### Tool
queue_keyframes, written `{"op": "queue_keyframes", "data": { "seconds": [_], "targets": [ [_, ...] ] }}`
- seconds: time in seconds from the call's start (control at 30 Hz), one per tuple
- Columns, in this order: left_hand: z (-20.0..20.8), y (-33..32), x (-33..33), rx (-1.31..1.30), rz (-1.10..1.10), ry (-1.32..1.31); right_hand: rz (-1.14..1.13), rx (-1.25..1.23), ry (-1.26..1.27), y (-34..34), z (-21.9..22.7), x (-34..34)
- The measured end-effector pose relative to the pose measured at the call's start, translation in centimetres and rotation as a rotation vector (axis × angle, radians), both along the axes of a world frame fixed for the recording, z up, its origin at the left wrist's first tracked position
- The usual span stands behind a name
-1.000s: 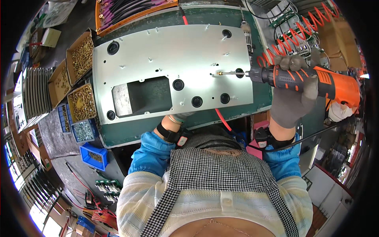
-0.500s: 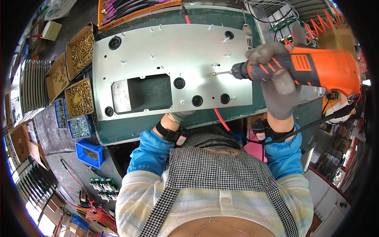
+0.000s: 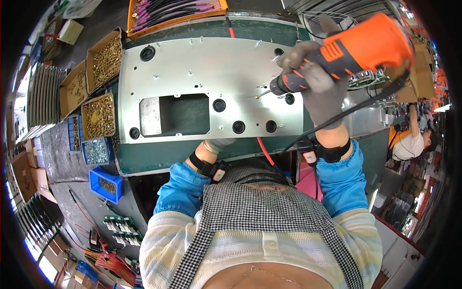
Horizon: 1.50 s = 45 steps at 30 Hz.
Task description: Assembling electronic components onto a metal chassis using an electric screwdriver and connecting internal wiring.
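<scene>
My gloved right hand (image 3: 315, 72) is wrapped round an orange and black power screwdriver (image 3: 346, 50). A small brass-coloured piece sits at its bit tip, over the right half of a silver sheet-metal panel (image 3: 168, 58); whether it touches the metal I cannot tell. The panel has a rectangular cutout, several black round grommets (image 3: 219, 105) and upright studs. At its near edge is my gloved left hand (image 3: 221, 143), its fingers hidden beneath the panel.
Left of the panel stand bins of brass fasteners (image 3: 98, 115) and a blue bin of silver ones (image 3: 96, 152). An orange tray of dark cables (image 3: 175, 12) lies beyond. A black cord (image 3: 356, 108) crosses my right wrist. A person (image 3: 409, 139) is at far right.
The screwdriver has tipped, its back end swinging away from me and its bit now angling down toward the panel. My right hand has moved left. The panel has shifted slightly.
</scene>
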<state>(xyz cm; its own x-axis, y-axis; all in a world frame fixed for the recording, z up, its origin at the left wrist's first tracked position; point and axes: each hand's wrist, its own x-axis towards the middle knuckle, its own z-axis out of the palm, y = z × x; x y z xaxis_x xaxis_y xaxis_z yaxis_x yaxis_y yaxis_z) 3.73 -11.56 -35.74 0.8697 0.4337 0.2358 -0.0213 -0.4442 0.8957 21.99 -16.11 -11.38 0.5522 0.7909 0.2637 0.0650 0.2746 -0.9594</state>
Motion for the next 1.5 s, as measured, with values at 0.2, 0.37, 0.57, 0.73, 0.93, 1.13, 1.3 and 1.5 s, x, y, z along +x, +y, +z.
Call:
{"op": "queue_keyframes", "data": {
  "seconds": [0.2, 0.37, 0.57, 0.73, 0.93, 1.13, 1.3, 1.5],
  "targets": [
    [3.0, 0.4, -3.8, -0.341, 0.050, 0.060, 0.221, 0.318, 0.104, -4.1, 2.0, 1.5],
    [8.9, -0.5, -7.4, -1.184, 0.023, 0.292, 0.315, 0.345, 0.209, -6.4, 0.8, -0.1],
    [12.9, -1.5, -7.9, -1.104, -0.117, 0.302, 0.371, 0.272, 0.393, -6.8, -0.3, -2.8],
    [13.7, -2.4, -6.5, -0.934, -0.161, 0.148, 0.331, 0.210, 0.430, -7.5, 0.3, -3.1],
    [15.7, -3.2, -5.4, -0.862, -0.061, 0.120, 0.206, 0.263, 0.420, -8.6, 0.4, -3.3],
    [17.1, -3.8, -3.7, 0.055, 0.116, 0.091, -0.095, 0.204, 0.527, -8.8, 0.2, -3.2],
    [15.5, -3.8, -4.5, -0.298, 0.212, 0.211, -0.083, 0.335, 0.408, -9.3, 0.1, -2.2],
    [8.6, -3.6, -3.5, -0.999, -0.003, 0.427, -0.178, 0.380, 0.178, -9.9, -0.2, -1.4]
  ]
}}
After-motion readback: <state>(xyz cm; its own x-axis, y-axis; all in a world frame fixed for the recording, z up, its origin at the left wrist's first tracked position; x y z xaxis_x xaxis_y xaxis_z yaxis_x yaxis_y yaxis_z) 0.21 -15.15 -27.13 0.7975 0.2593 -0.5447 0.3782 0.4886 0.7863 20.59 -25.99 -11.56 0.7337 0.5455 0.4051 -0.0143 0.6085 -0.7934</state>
